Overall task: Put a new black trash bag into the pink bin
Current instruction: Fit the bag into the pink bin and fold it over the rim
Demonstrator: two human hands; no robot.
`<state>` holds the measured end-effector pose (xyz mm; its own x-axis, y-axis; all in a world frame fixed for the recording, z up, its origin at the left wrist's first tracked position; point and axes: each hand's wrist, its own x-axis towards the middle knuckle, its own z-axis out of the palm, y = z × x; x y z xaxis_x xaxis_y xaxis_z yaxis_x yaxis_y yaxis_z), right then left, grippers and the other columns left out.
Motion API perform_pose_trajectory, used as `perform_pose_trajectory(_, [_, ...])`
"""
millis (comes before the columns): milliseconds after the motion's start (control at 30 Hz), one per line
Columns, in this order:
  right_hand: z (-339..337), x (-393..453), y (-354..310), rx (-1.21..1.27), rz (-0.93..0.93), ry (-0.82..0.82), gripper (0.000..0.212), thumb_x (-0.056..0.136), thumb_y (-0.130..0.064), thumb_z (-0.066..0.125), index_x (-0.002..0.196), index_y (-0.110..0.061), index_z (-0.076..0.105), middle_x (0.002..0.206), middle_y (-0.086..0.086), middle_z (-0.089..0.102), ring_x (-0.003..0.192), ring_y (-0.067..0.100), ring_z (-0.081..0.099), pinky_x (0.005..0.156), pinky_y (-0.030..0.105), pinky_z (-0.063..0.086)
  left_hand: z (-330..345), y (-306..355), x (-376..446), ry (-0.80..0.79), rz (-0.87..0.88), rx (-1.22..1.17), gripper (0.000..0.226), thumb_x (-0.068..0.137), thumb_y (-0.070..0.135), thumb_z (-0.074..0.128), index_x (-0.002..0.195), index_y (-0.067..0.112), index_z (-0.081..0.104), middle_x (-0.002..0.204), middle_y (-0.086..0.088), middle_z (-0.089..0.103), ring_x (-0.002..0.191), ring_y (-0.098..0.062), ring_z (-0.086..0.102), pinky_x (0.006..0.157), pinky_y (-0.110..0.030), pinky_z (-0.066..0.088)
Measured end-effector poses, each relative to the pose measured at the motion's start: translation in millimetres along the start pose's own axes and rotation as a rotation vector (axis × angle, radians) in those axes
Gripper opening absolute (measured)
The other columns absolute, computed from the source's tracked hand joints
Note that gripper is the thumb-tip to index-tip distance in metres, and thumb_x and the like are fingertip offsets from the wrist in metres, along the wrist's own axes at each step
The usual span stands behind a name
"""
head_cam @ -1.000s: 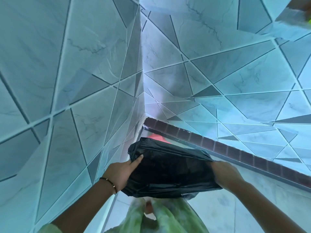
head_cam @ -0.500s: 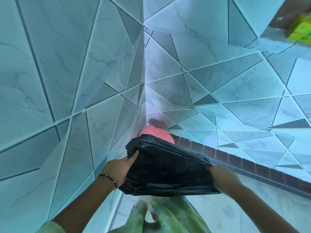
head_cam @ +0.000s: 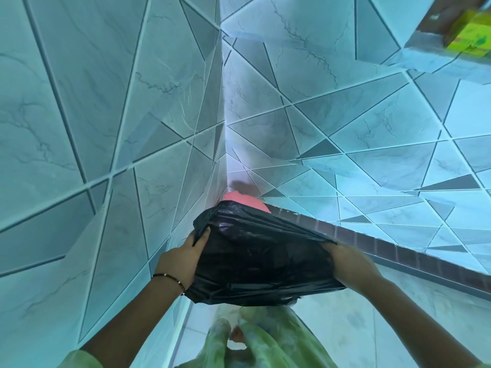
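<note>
A black trash bag (head_cam: 260, 258) is stretched wide between my two hands, low in the middle of the head view. My left hand (head_cam: 183, 258) grips its left edge, thumb on top. My right hand (head_cam: 350, 264) grips the right edge, its fingers hidden inside the plastic. Just beyond the bag's far edge, in the corner of the tiled walls, a small part of the pink bin (head_cam: 245, 201) shows; the rest of it is hidden behind the bag.
Tiled walls close in on the left and ahead. A dark brown tile skirting (head_cam: 398, 251) runs along the right wall's base. A yellow-green box (head_cam: 470, 33) sits on a ledge at the top right. My green trouser legs (head_cam: 247, 338) stand below the bag.
The view has tilted so more of the pink bin shows above the bag. Both hands still hold the bag spread, now slightly higher and closer to the corner.
</note>
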<state>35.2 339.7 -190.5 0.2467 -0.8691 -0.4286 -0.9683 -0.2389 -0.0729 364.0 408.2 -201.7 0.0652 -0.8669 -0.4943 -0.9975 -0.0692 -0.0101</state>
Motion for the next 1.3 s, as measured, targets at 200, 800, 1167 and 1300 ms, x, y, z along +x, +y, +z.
perform_pose_trajectory(200, [-21.0, -4.8, 4.5, 0.022, 0.106, 0.118, 0.029, 0.091, -0.020, 0.046, 0.119, -0.017, 0.050, 0.114, 0.009, 0.064, 0.102, 0.034, 0.061, 0.080, 0.037, 0.048, -16.4, 11.1, 0.1, 0.193, -0.014, -0.168, 0.071, 0.091, 0.014, 0.040, 0.149, 0.030, 0.001, 0.152, -0.003, 0.028, 0.084, -0.030, 0.064, 0.077, -0.037, 0.052])
perform_pose_trajectory(800, [-52.1, -16.6, 15.9, 0.189, 0.067, 0.313, 0.028, 0.091, -0.018, 0.048, 0.118, -0.016, 0.055, 0.099, 0.012, 0.068, 0.092, 0.035, 0.062, 0.077, 0.038, 0.050, -67.1, 6.9, 4.1, 0.421, -0.024, -0.233, 0.070, 0.088, 0.012, 0.043, 0.148, 0.028, 0.010, 0.153, 0.000, 0.028, 0.083, -0.035, 0.063, 0.069, -0.038, 0.050])
perform_pose_trajectory(1167, [-54.3, 12.9, 35.1, 0.141, 0.089, 0.282, 0.030, 0.090, -0.016, 0.047, 0.119, -0.018, 0.056, 0.108, 0.011, 0.068, 0.099, 0.034, 0.061, 0.081, 0.038, 0.050, -49.0, 15.0, 21.2, 0.314, -0.028, -0.157, 0.078, 0.085, 0.009, 0.046, 0.148, 0.028, 0.005, 0.155, 0.001, 0.022, 0.085, -0.034, 0.064, 0.072, -0.040, 0.051])
perform_pose_trajectory(1300, [-55.0, 34.3, 41.5, 0.022, 0.134, 0.189, 0.028, 0.090, -0.017, 0.044, 0.116, -0.017, 0.053, 0.111, 0.008, 0.064, 0.098, 0.033, 0.061, 0.079, 0.040, 0.052, -42.8, 13.5, 35.7, 0.233, -0.046, -0.110, 0.075, 0.085, 0.010, 0.048, 0.147, 0.026, 0.011, 0.155, 0.001, 0.021, 0.091, -0.034, 0.064, 0.080, -0.042, 0.052])
